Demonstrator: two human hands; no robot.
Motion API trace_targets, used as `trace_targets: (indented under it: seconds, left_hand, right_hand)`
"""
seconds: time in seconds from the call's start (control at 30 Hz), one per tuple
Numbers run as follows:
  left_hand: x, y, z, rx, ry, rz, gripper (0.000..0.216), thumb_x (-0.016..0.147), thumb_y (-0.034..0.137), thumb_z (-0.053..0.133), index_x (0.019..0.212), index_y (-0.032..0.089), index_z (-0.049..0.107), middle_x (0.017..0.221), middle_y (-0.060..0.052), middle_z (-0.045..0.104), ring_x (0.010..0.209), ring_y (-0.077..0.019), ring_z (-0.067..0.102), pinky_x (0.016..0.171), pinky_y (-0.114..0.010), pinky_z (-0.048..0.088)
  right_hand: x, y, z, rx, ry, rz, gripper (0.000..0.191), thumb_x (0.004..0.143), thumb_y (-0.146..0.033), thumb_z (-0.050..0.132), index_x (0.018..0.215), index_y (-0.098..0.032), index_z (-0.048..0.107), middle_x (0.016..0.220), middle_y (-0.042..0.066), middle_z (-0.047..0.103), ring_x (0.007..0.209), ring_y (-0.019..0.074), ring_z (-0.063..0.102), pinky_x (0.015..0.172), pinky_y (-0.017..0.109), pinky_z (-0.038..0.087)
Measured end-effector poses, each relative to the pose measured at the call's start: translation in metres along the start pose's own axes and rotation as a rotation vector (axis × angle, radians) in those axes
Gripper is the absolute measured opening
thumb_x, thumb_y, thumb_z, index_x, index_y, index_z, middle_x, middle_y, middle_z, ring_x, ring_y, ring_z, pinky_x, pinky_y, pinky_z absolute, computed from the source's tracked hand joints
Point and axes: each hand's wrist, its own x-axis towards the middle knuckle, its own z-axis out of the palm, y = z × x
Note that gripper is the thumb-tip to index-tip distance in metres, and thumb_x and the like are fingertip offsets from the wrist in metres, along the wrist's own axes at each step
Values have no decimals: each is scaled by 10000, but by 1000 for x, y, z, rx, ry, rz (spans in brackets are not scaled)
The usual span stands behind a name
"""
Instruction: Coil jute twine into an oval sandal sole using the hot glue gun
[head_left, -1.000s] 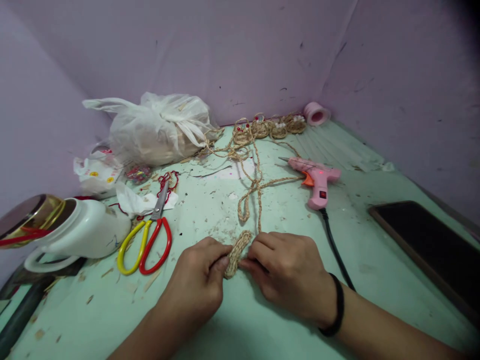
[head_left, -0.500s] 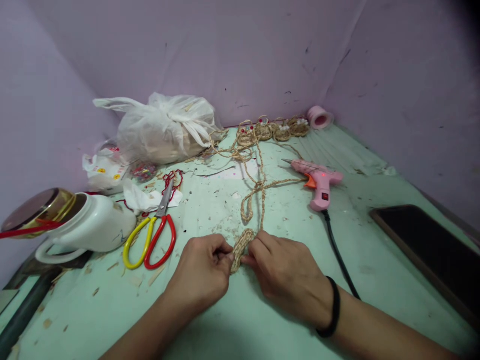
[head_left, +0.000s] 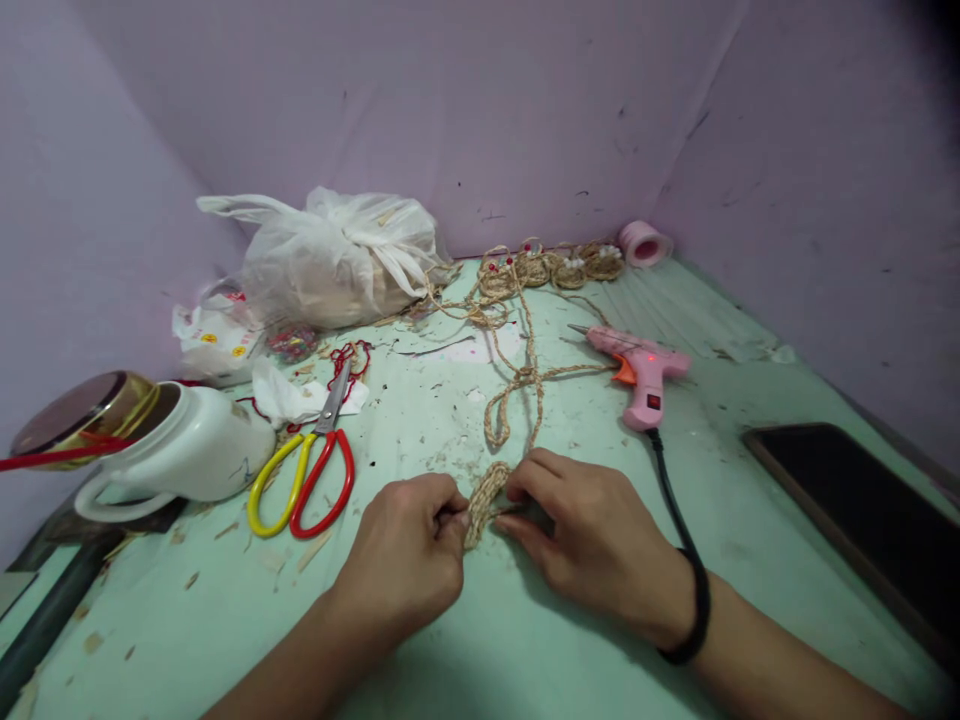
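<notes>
A small oblong coil of braided straw rope stands tilted between my hands above the table. My left hand is closed, its thumb and fingertips pinching the coil's lower left edge. My right hand, with a black band at the wrist, is at the coil's right side. Its thumb and index finger are curled with a small gap between their tips, and the braided cord runs from behind these fingers up the table. Where exactly the right fingers grip the cord is partly hidden.
Scissors with yellow and red handles lie left, beside a tipped white mug. A pink glue gun and a dark phone lie right. Behind are a plastic bag, several straw pieces and a pink roll.
My right thumb and index finger have parted a little and shifted slightly right. My left hand still pinches the coil. The whole view has shifted slightly.
</notes>
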Motion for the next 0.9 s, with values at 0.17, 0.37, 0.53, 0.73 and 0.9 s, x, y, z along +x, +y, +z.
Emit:
trace_targets:
  seconds: [0.17,0.37,0.53,0.73,0.9]
  left_hand:
    - [0,1,-3,10,-13,19,146,761,203,461,649,207,555,584,18,547,570,-135,483,538,-252,319]
    - [-6,8,-3,201,-12,73,206,765,386,523,661,209,506,673,-15,579,609,-173,510,557,-285,306]
    - [-10,11,7,365,106,89,128,776,332,484,762,210,520,783,-46,618,670,-218,581,577,-310,306]
    - [-9,11,4,293,99,64,154,767,322,499,837,211,578,832,-44,640,725,-228,599,613,-316,337]
    - [-9,7,-11,46,-22,56,312,797,490,492,823,217,639,778,-26,634,684,-196,548,600,-292,342]
  right_hand:
    - [1,13,-10,-11,50,-43,137,786,-211,630,916,-177,605,876,43,654,692,186,617,547,281,409]
    - [7,16,-11,-35,33,-136,383,815,-176,589,1194,-187,538,1205,76,618,984,219,598,736,329,496]
    - [11,14,-11,-50,-65,-170,410,822,-176,577,1230,-196,533,1186,64,642,912,214,582,706,333,489]
    - [7,12,-11,-61,-48,-168,318,834,-175,551,1151,-178,575,1022,65,689,866,222,589,662,321,461]
    - [4,14,-14,-46,-24,-165,209,839,-188,548,1036,-183,617,1013,54,683,866,204,593,680,310,447]
